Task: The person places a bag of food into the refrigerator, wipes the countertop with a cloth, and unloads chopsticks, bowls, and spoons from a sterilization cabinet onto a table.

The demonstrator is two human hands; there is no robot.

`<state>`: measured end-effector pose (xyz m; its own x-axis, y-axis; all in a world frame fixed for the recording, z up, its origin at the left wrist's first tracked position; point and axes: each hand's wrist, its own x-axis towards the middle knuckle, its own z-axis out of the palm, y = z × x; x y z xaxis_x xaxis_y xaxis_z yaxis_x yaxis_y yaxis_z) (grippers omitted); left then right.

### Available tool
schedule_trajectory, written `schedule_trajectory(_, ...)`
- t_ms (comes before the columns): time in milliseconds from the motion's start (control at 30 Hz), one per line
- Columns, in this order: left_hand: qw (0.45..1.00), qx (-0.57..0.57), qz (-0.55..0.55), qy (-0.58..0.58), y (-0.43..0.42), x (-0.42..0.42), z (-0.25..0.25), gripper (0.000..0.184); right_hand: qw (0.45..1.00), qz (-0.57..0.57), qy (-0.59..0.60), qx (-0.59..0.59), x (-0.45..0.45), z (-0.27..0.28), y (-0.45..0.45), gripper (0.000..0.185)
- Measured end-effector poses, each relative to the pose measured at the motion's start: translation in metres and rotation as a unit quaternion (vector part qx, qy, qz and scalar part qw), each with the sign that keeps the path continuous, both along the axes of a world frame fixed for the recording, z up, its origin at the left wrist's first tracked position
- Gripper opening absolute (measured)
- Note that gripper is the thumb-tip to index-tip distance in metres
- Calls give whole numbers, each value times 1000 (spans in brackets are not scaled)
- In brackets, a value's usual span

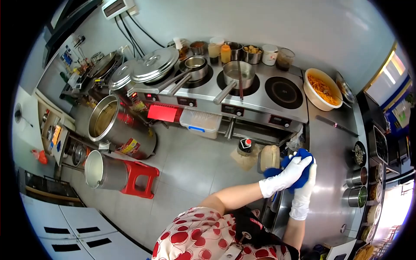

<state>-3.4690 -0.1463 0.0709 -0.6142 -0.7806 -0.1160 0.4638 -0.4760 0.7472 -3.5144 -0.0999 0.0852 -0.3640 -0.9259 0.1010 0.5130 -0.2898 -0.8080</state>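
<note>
Stainless-steel bench (pixel 327 186) on my right, grey tiled floor (pixel 186 167) left. Long narrow knife (pixel 336 124), round cream basin (pixel 315 99) with orange shreds (pixel 322 90) at bench's far end; two small steel pots (pixel 354 197) along right side. Crumpled blue cloth (pixel 302 180) at bench's left edge, long axis roughly away from me, no clear front. My white-gloved left hand (pixel 289 174) and right hand (pixel 304 193) together, clamped on it.

blue cloth (pixel 305 154): partly behind left hand (pixel 289 174) | patterned shirt (pixel 190 236): cut at bottom

Rear wall (pixel 312 28): pale, w/ wht box (pixel 116 7) upper L. Flr (pixel 184 169): lt-gray tile. Red stool (pixel 149 171) at L-ctr. S/S counter (pixel 327 182): R side. Wht cabs (pixel 80 223): lower L. Bright opening (pixel 401 206): lower R.
</note>
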Motion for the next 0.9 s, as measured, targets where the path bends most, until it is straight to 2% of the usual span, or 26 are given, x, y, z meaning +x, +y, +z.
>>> schedule_trajectory(33, 1000, -20, 23, 6, 2, 1, -1, 19, 980, -108, 159, 56, -3, -9, -3, 42)
schedule_trajectory(67, 990, -63, -13, -123, -5, 9, 6, 24, 976, -142, 112, 122, -5, -21, -8, 41)
schedule_trajectory(100, 981, -127, -23, -148, -8, 13, -1, 28, 962, -182, 63, 192, -7, -32, -6, 41)
schedule_trajectory(133, 969, -142, -72, -189, -13, 21, 6, 28, 963, -184, 34, 194, 16, 1, -6, 37)
schedule_trajectory(167, 952, -161, -130, -223, -13, 30, 13, 28, 964, -194, 22, 182, 5, -23, -7, 34)
schedule_trajectory(200, 912, -310, -90, -252, -11, 29, -5, 28, 947, -229, 74, 211, 4, -26, -9, 31)
schedule_trajectory(233, 893, -368, -74, -250, -10, 24, -26, 28, 954, -185, -45, 233, 4, -13, -10, 30)
schedule_trajectory(267, 870, -423, -54, -248, -10, 20, -47, 29, 953, -179, -84, 229, -3, -15, -8, 30)
schedule_trajectory(300, 887, -390, -60, -239, -14, 14, -53, 29, 947, -171, -144, 232, -19, -31, -9, 32)
schedule_trajectory(367, 922, -282, -198, -176, -22, 24, -32, 29, 949, -200, -151, 194, -41, -37, 2, 36)
schedule_trajectory(433, 953, -222, -152, -139, -25, 20, -31, 22, 943, -265, -65, 192, -55, -33, 16, 36)
schedule_trajectory(500, 986, -40, -164, 1, -36, 12, -56, 23, 924, -295, -53, 240, -53, -23, 25, 35)
schedule_trajectory(567, 988, -44, -47, -144, -22, -2, -59, 17, 943, -288, -53, 158, -48, -26, 29, 25)
schedule_trajectory(600, 987, -63, -28, -144, -16, -11, -79, 18, 935, -305, 8, 178, -41, -28, 31, 22)
schedule_trajectory(633, 987, -81, -9, -141, -11, -20, -113, 19, 921, -311, 135, 194, -30, -26, 35, 17)
schedule_trajectory(667, 996, 30, -71, 36, -3, -28, -144, 18, 877, -321, 294, 202, -19, -36, 33, 18)
schedule_trajectory(700, 984, -117, -104, -84, 6, -29, -144, 18, 775, -422, 447, 145, -7, -47, 32, 22)
schedule_trajectory(733, 935, -266, -127, -197, 12, -25, -138, 18, 753, -410, 480, 186, -5, -57, 37, 25)
schedule_trajectory(767, 852, -407, -140, -298, 19, -21, -128, 18, 731, -391, 511, 228, -7, -67, 41, 28)
schedule_trajectory(833, 891, -278, -228, -277, 36, -17, -80, 23, 813, -366, 366, 267, -30, -80, 52, 24)
schedule_trajectory(867, 911, -241, -211, -260, 52, -21, -68, 27, 818, -388, 329, 268, -42, -88, 59, 33)
schedule_trajectory(900, 929, -202, -192, -243, 65, -27, -64, 31, 817, -420, 280, 279, -51, -96, 64, 34)
